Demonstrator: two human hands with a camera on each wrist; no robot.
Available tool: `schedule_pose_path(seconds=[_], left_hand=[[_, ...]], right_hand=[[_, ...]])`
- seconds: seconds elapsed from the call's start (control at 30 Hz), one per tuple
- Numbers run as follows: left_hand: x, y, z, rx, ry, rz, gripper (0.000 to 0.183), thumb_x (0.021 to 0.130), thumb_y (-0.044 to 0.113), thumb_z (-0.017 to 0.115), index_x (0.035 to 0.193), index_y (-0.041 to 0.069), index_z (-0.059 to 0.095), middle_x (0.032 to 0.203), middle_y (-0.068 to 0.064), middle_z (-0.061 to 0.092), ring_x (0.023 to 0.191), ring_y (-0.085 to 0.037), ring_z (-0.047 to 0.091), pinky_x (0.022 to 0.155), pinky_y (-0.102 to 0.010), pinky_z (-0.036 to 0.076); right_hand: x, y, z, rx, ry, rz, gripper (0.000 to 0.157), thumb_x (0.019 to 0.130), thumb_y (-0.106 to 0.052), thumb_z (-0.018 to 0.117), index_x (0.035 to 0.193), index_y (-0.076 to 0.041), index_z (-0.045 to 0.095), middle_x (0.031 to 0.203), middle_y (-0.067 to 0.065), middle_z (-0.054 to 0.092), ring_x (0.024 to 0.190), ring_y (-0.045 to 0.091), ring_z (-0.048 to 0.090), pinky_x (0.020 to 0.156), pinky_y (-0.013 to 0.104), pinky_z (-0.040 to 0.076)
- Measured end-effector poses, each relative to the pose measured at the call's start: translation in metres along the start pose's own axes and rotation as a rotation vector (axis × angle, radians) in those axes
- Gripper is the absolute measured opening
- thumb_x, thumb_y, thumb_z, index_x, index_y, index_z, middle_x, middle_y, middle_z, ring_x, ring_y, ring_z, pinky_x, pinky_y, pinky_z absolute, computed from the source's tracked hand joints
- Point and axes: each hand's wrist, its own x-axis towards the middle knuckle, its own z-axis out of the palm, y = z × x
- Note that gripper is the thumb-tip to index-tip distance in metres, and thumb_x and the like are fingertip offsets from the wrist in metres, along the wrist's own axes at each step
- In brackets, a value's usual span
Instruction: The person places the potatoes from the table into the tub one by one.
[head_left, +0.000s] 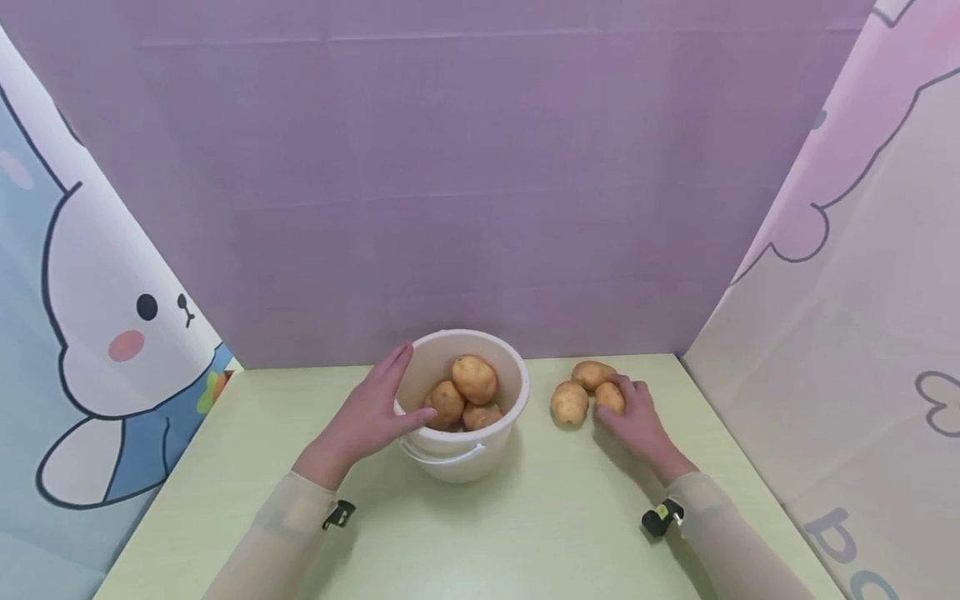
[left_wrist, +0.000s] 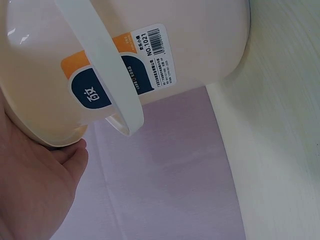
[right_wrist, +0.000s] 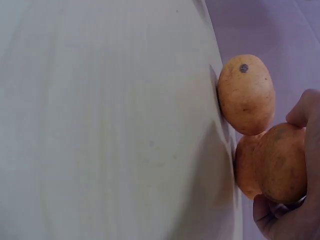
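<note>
Three potatoes (head_left: 475, 380) in bucket (head_left: 461, 468); left grip (head_left: 375, 408) wide against it, right grip (head_left: 636, 421) holding another potato (head_left: 610, 398).

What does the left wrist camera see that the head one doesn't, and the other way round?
Only the left wrist view shows the printed label with its barcode. Only the head view shows the potatoes, the right hand gripping one, and the cartoon animal. Both show the bucket, its handle, the left hand, the table and the purple backdrop.
</note>
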Motion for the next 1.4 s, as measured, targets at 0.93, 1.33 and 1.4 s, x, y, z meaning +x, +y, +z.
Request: schedule_pose_path(seconds=[0.93, 1.33, 1.4], left_hand=[[-0.001, 0.000, 0.001, 0.002, 0.005, 0.002, 0.114, 0.097, 0.063, 0.077, 0.176, 0.002, 0.023, 0.182, -0.016, 0.022, 0.165, -0.043, 0.028, 0.128, -0.067, 0.032], [-0.001, 0.001, 0.000, 0.000, 0.008, 0.005, 0.114, 0.097, 0.063, 0.077, 0.175, 0.001, 0.023, 0.182, -0.017, 0.022, 0.164, -0.044, 0.029, 0.128, -0.067, 0.032], [-0.001, 0.002, -0.001, -0.001, 0.008, 0.004, 0.114, 0.096, 0.062, 0.078, 0.175, 0.001, 0.023, 0.182, -0.018, 0.022, 0.164, -0.044, 0.029, 0.128, -0.067, 0.032]], right_hand=[[0.014, -0.038, -0.018, 0.026, -0.082, -0.253, 0.060, 0.096, -0.018, 0.077, 0.152, -0.008, 0.058, 0.133, 0.023, 0.051, 0.110, 0.035, 0.060, 0.091, 0.049, 0.053], [0.020, -0.061, -0.026, 0.018, -0.123, -0.344, 0.060, 0.091, -0.013, 0.077, 0.147, -0.004, 0.060, 0.142, 0.020, 0.051, 0.120, 0.037, 0.058, 0.097, 0.055, 0.053], [0.020, -0.065, -0.028, 0.020, -0.139, -0.346, 0.059, 0.092, -0.014, 0.077, 0.148, -0.005, 0.061, 0.140, 0.019, 0.052, 0.116, 0.035, 0.059, 0.094, 0.052, 0.054]])
